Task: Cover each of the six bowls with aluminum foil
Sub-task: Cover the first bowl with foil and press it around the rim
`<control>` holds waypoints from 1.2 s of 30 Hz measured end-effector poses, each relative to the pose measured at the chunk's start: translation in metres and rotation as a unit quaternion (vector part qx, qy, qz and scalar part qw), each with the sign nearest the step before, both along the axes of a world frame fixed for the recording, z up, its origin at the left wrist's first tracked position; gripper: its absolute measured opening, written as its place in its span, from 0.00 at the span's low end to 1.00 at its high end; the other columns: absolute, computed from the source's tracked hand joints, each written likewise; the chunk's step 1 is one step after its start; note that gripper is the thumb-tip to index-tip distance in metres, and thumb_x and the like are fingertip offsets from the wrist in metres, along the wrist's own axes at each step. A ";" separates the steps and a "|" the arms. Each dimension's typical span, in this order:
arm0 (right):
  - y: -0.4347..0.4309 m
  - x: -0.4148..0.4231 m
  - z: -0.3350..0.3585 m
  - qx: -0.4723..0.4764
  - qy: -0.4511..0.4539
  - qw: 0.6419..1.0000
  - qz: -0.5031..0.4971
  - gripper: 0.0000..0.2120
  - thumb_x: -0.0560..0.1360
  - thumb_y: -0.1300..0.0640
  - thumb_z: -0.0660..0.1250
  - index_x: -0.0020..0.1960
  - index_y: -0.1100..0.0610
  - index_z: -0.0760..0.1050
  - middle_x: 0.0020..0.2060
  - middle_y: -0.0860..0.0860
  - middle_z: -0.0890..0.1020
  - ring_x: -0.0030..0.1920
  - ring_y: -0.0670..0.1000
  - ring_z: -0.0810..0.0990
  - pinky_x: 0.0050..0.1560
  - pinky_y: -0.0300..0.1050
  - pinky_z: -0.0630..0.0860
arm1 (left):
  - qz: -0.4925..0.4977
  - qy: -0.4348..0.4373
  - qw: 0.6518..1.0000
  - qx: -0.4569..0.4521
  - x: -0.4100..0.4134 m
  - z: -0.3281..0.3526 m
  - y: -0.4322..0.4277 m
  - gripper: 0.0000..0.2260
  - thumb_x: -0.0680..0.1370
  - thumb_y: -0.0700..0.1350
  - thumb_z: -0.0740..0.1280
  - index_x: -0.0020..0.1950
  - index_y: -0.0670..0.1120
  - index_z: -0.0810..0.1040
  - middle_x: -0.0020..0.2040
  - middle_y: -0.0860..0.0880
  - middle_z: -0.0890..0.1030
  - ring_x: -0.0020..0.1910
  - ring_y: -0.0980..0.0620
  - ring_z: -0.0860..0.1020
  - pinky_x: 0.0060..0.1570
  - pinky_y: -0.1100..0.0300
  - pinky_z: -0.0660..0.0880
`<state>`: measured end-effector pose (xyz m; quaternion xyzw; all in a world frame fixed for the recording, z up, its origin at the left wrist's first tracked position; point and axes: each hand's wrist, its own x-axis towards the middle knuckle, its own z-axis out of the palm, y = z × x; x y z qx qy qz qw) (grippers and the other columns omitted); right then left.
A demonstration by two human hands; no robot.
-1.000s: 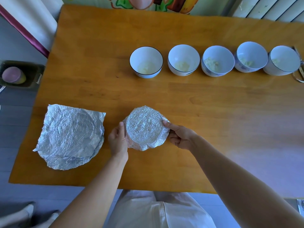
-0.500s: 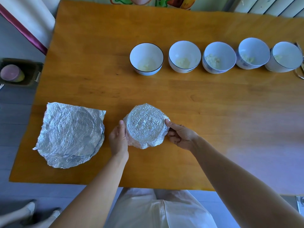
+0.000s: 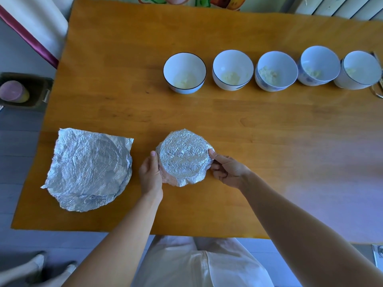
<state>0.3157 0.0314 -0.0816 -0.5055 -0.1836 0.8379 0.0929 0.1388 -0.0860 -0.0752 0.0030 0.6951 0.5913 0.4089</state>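
Observation:
A bowl wrapped in crinkled foil stands near the front of the wooden table. My left hand holds its left side, thumb on the foil. My right hand holds its right side, thumb on the rim and fingers curled under the foil edge. A stack of loose foil sheets lies flat to the left. Several uncovered white bowls sit in a row at the back, from the leftmost bowl to the rightmost bowl, each with a little pale food inside.
A dark bin with a purple and yellow object stands on the floor left of the table. A radiator is behind the table's far right corner. A metal object shows at the right edge.
The foil-covered bowl stays in place between my hands; my fingers shift only slightly on the foil. The view has tilted a little.

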 end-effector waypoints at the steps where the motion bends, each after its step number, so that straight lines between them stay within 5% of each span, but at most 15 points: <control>1: 0.000 0.000 -0.001 0.000 -0.001 1.000 0.001 0.09 0.69 0.52 0.73 0.42 0.55 0.75 0.35 0.49 0.65 0.27 0.43 0.61 0.19 0.33 0.57 | -0.002 -0.001 1.000 -0.002 0.000 0.000 0.000 0.13 0.84 0.49 0.60 0.45 0.47 0.80 0.38 0.56 0.84 0.42 0.56 0.81 0.49 0.55 0.76; 5: 0.001 0.002 0.003 -0.009 -0.006 1.000 -0.001 0.09 0.69 0.51 0.73 0.40 0.55 0.77 0.35 0.50 0.68 0.27 0.44 0.63 0.19 0.34 0.56 | -0.026 0.006 0.999 -0.023 -0.005 0.003 -0.003 0.15 0.83 0.55 0.61 0.42 0.47 0.78 0.40 0.52 0.81 0.42 0.54 0.78 0.46 0.56 0.73; 10: 0.013 0.001 0.012 -0.026 -0.052 0.998 0.039 0.22 0.62 0.39 0.75 0.39 0.54 0.71 0.33 0.48 0.71 0.24 0.43 0.58 0.18 0.35 0.53 | -0.041 -0.070 0.992 -0.092 -0.019 0.018 0.006 0.21 0.78 0.65 0.61 0.48 0.49 0.81 0.50 0.47 0.85 0.50 0.50 0.82 0.53 0.53 0.77; 14: 0.020 -0.009 0.016 -0.009 -0.074 0.997 0.035 0.14 0.67 0.44 0.75 0.41 0.52 0.77 0.34 0.48 0.56 0.22 0.43 0.53 0.18 0.35 0.52 | -0.017 -0.086 0.991 -0.104 -0.021 0.021 0.018 0.14 0.77 0.56 0.70 0.39 0.48 0.77 0.33 0.53 0.80 0.33 0.57 0.77 0.35 0.66 0.71; 17: 0.020 -0.012 0.017 0.001 -0.071 0.997 0.022 0.06 0.67 0.48 0.74 0.39 0.51 0.83 0.36 0.49 0.51 0.22 0.44 0.52 0.18 0.36 0.53 | -0.023 -0.056 0.994 -0.092 -0.016 0.024 0.016 0.18 0.80 0.51 0.68 0.33 0.47 0.70 0.20 0.58 0.70 0.19 0.60 0.65 0.19 0.68 0.59; 22: 0.015 -0.011 0.014 0.005 -0.069 0.998 0.009 0.07 0.69 0.49 0.73 0.40 0.52 0.80 0.27 0.46 0.58 0.22 0.44 0.53 0.18 0.37 0.54 | -0.022 -0.028 0.995 -0.091 -0.019 0.018 0.010 0.17 0.80 0.53 0.67 0.36 0.46 0.72 0.28 0.53 0.73 0.27 0.56 0.69 0.27 0.63 0.63; 25: 0.014 -0.005 0.014 0.002 -0.064 0.998 -0.005 0.10 0.72 0.49 0.73 0.36 0.52 0.77 0.27 0.46 0.59 0.22 0.44 0.53 0.18 0.36 0.54 | -0.026 0.120 0.987 -0.105 -0.015 0.017 0.010 0.16 0.81 0.54 0.65 0.48 0.40 0.75 0.42 0.48 0.74 0.43 0.46 0.73 0.42 0.58 0.69; 27: 0.013 -0.002 0.016 0.040 -0.073 0.997 -0.003 0.11 0.75 0.49 0.71 0.38 0.53 0.74 0.27 0.46 0.64 0.22 0.43 0.55 0.18 0.36 0.54 | -0.071 0.316 0.941 -0.093 -0.011 0.026 0.011 0.24 0.78 0.59 0.64 0.60 0.39 0.74 0.54 0.46 0.75 0.55 0.44 0.74 0.53 0.57 0.71; 30: 0.009 0.000 0.020 0.215 -0.143 0.966 0.016 0.08 0.77 0.58 0.69 0.56 0.55 0.76 0.38 0.47 0.77 0.23 0.43 0.63 0.22 0.34 0.61 | -0.278 0.566 0.775 -0.043 0.001 0.039 0.027 0.33 0.72 0.68 0.63 0.69 0.47 0.74 0.72 0.44 0.70 0.73 0.41 0.66 0.69 0.44 0.60; 33: 0.005 0.003 0.018 0.450 -0.179 0.872 0.077 0.21 0.75 0.67 0.67 0.65 0.54 0.75 0.58 0.47 0.78 0.36 0.41 0.73 0.40 0.31 0.72 | -0.452 0.605 0.645 -0.120 0.021 0.035 0.047 0.43 0.68 0.77 0.59 0.78 0.55 0.63 0.82 0.46 0.53 0.80 0.37 0.50 0.72 0.31 0.47; 36: 0.005 -0.001 0.021 0.544 -0.162 0.811 0.144 0.18 0.75 0.68 0.66 0.62 0.55 0.79 0.53 0.42 0.80 0.40 0.39 0.75 0.43 0.29 0.70 | -0.508 0.617 0.568 -0.194 0.027 0.018 0.048 0.44 0.69 0.77 0.57 0.81 0.58 0.54 0.82 0.46 0.50 0.80 0.37 0.50 0.71 0.28 0.51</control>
